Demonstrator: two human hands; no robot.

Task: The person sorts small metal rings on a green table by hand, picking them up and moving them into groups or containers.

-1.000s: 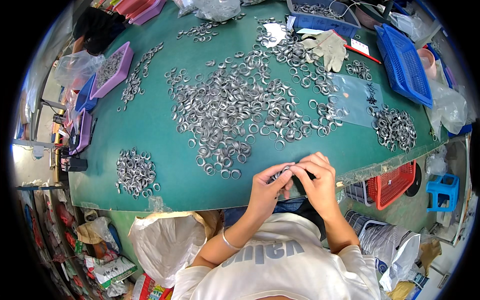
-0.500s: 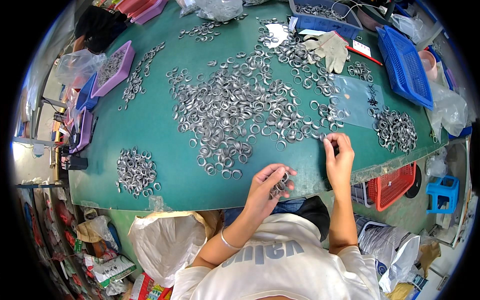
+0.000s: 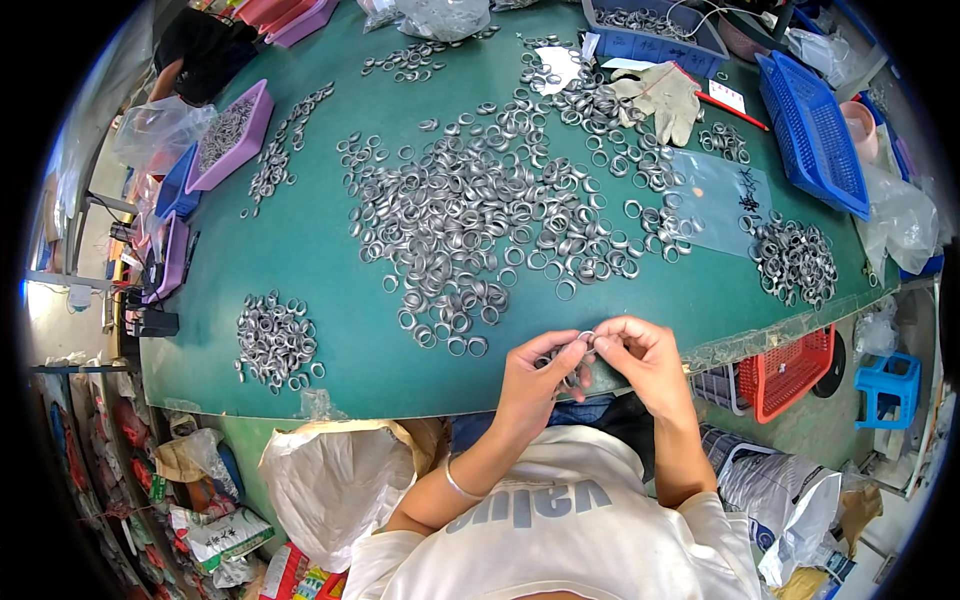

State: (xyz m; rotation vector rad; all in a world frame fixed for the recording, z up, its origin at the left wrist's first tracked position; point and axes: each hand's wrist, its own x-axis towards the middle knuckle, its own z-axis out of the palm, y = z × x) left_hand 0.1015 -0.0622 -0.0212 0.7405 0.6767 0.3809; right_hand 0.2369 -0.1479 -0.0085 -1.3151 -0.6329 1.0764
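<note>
Above the table's near edge, my left hand (image 3: 540,372) is closed around several grey metal rings (image 3: 572,372). My right hand (image 3: 645,362) meets it, thumb and fingers pinching a single ring (image 3: 588,338) at the left fingertips. Both hands appear to touch that ring. Beyond them a broad heap of loose grey metal rings (image 3: 450,215) spreads over the green table (image 3: 400,385). One smaller pile of rings (image 3: 275,342) lies at the near left, and another pile (image 3: 793,262) at the right edge.
At the left stands a pink tray of small parts (image 3: 228,140). Blue baskets (image 3: 815,135) lie at the right, near a work glove (image 3: 660,98) and a red pen (image 3: 732,110). A paper-lined sack (image 3: 335,490) is below the front edge. Another person (image 3: 195,55) bends at the far left.
My right hand has come back from the heap's near right edge to my left hand, bringing a ring. My left hand has turned slightly and stays closed on its rings.
</note>
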